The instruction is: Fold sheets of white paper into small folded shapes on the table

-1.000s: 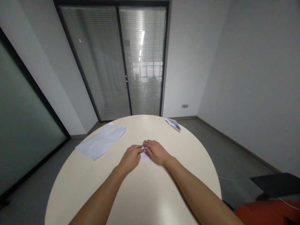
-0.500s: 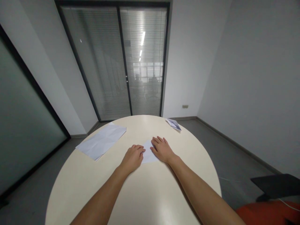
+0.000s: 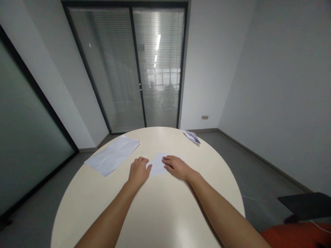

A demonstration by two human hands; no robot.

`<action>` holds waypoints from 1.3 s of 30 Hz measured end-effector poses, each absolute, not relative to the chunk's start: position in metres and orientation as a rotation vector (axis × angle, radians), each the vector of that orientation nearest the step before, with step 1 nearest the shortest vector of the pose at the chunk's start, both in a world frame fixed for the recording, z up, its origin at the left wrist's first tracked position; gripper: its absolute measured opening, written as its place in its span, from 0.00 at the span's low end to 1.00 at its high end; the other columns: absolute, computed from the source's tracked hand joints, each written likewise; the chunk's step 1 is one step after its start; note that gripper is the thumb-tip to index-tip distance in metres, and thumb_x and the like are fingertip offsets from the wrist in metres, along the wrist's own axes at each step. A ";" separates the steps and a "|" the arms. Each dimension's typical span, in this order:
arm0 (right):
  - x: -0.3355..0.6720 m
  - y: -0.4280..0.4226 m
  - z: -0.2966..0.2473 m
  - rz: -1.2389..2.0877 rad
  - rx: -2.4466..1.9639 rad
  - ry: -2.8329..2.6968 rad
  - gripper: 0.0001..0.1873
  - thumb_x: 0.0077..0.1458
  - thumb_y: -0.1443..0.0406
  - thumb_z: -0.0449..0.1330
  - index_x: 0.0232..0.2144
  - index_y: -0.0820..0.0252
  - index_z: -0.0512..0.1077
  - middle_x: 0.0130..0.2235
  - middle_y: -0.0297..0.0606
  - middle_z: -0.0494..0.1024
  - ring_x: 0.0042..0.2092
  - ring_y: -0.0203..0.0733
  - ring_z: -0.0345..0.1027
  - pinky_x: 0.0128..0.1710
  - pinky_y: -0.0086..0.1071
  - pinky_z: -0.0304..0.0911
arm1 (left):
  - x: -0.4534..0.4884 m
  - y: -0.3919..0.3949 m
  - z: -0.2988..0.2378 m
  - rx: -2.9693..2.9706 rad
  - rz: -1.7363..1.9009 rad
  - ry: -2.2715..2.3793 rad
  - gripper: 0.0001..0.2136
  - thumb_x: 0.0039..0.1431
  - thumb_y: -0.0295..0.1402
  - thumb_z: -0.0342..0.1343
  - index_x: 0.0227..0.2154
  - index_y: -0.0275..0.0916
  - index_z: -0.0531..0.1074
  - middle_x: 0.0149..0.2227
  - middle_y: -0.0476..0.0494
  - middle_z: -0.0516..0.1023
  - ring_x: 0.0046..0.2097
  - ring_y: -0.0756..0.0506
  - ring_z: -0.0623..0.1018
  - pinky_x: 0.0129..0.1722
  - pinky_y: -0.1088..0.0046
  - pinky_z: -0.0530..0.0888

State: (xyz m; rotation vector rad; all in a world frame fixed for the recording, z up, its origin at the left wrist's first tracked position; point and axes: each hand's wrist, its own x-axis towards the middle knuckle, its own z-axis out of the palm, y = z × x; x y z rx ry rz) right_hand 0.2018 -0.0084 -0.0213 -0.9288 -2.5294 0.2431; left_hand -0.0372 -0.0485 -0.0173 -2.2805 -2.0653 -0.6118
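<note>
A small white sheet of paper (image 3: 157, 165) lies flat on the round cream table (image 3: 155, 213) between my hands. My left hand (image 3: 139, 170) rests at the paper's left edge, fingers bent a little and thumb apart, holding nothing. Across the right part of the sheet lies my right hand (image 3: 176, 166), palm down with fingers stretched to the left. That hand hides part of the paper beneath it.
Larger creased white sheets (image 3: 113, 155) lie on the table's left side. A folded paper piece (image 3: 192, 137) sits near the far right edge. Beyond the table's right side are a black flat object (image 3: 306, 205) and a red seat (image 3: 297, 236).
My left hand has shifted left, away from my right hand. The right hand has turned so its fingers point left, and more of the paper shows between them.
</note>
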 end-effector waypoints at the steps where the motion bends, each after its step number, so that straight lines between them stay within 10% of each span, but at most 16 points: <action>1: 0.204 -0.007 -0.022 0.241 -0.952 -2.525 0.22 0.69 0.60 0.51 0.59 0.61 0.74 0.61 0.49 0.73 0.64 0.51 0.64 0.65 0.48 0.58 | -0.039 -0.047 -0.018 -2.266 -0.629 -2.079 0.13 0.64 0.37 0.56 0.47 0.38 0.77 0.50 0.36 0.78 0.53 0.36 0.74 0.54 0.58 0.69; 39: 0.204 -0.017 -0.020 0.331 -1.043 -2.559 0.25 0.65 0.55 0.56 0.62 0.51 0.70 0.66 0.47 0.67 0.67 0.59 0.57 0.65 0.60 0.50 | -0.043 -0.037 -0.040 -2.342 -0.795 -1.970 0.14 0.64 0.33 0.56 0.50 0.37 0.74 0.55 0.35 0.76 0.59 0.38 0.73 0.63 0.58 0.66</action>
